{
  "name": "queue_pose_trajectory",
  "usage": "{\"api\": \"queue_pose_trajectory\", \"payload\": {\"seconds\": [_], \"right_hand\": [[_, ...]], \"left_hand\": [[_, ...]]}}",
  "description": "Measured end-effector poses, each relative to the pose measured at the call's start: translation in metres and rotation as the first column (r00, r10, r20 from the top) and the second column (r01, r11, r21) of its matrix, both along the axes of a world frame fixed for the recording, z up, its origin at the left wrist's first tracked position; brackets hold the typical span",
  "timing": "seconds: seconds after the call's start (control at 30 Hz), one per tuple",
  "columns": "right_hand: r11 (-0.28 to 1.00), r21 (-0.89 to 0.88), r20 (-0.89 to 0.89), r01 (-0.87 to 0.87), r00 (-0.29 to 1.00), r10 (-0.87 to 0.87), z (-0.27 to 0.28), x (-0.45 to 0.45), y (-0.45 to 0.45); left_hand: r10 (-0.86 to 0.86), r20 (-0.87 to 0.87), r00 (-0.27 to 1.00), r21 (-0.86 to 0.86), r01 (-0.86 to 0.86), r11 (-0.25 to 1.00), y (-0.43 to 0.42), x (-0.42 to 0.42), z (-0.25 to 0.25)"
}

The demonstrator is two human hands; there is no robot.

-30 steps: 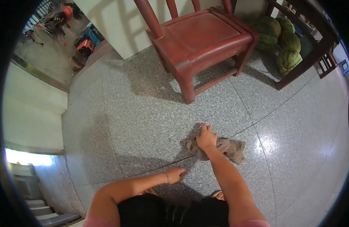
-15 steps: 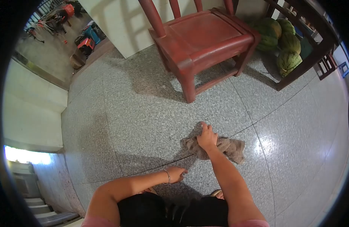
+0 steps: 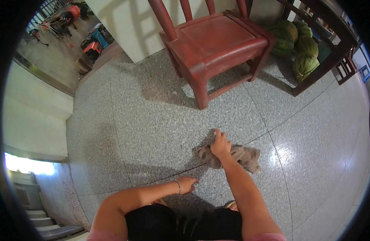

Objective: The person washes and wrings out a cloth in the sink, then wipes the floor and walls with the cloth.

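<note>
A crumpled brown cloth (image 3: pixel 248 158) lies on the speckled grey floor in front of my feet. My right hand (image 3: pixel 221 145) is on its left part, fingers bent over the cloth and one finger reaching past its upper edge; the palm side is hidden. To the lower left of the cloth, my left hand (image 3: pixel 187 184) is apart from it, with a bracelet (image 3: pixel 177 187) at the wrist. Its fingers are curled in, the forefinger partly stretched to the right, and nothing shows in them.
A red wooden chair (image 3: pixel 217 38) stands ahead. Several watermelons (image 3: pixel 305 64) lie behind a dark wooden frame (image 3: pixel 333 60) at the upper right. A pale wall (image 3: pixel 36 112) runs along the left. Tools and cables, with a red box (image 3: pixel 92 49), are at the upper left.
My right hand has shifted very slightly to the right and up on the cloth. My left hand and the cloth look almost unmoved; the view has tilted a little.
</note>
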State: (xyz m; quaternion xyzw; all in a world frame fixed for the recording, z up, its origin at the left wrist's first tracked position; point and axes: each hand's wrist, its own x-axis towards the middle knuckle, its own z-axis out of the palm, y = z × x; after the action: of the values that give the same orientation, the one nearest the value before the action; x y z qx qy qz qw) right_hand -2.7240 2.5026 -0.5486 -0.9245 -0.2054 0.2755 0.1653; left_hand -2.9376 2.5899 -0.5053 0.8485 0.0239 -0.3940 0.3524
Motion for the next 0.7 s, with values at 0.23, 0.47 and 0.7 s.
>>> {"api": "queue_pose_trajectory", "payload": {"seconds": [0.23,0.47,0.7], "right_hand": [[1.0,-0.002,-0.019,-0.003,1.0,0.003,0.005,-0.003,0.001],[1.0,-0.003,-0.01,-0.005,1.0,0.005,0.0,-0.002,0.003],[1.0,0.024,0.051,0.013,0.999,-0.014,-0.005,-0.007,-0.002]], "left_hand": [[-0.034,0.053,0.998,0.013,0.034,0.999,-0.001,-0.001,0.002],[-0.026,-0.014,1.0,0.022,0.026,0.999,0.0,0.002,0.01],[-0.049,-0.013,0.999,0.032,0.05,0.998,-0.001,0.002,0.012]]}}
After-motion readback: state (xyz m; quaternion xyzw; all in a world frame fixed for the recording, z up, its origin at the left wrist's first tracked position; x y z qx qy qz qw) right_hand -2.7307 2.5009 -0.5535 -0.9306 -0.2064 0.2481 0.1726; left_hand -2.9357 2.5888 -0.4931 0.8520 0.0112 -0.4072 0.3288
